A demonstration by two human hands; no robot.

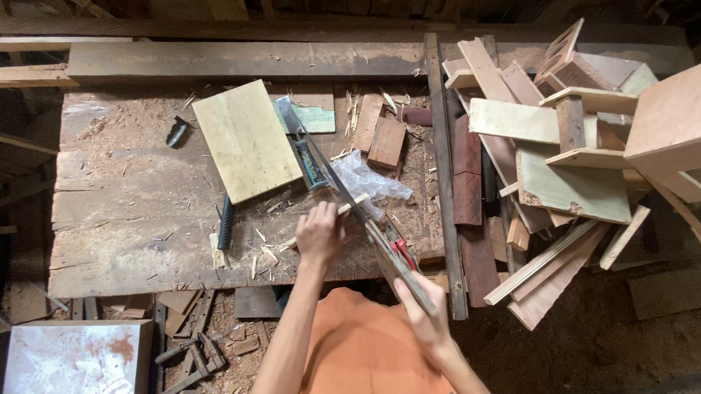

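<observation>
Left hand (320,233) closed on thin pale wooden stick (327,220), pinning it flat on worn wooden counter (121,211). Right hand (423,312) grips long grey handsaw (350,201), blade laid across stick for cutting.

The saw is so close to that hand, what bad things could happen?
1. The left hand pins the thin wooden stick right beside the handsaw; a slip might nick the fingers.
2. The clear plastic bag lies against the blade and might snag on it.
3. The stacked offcut pile leans near the right hand and could slide if bumped.
</observation>
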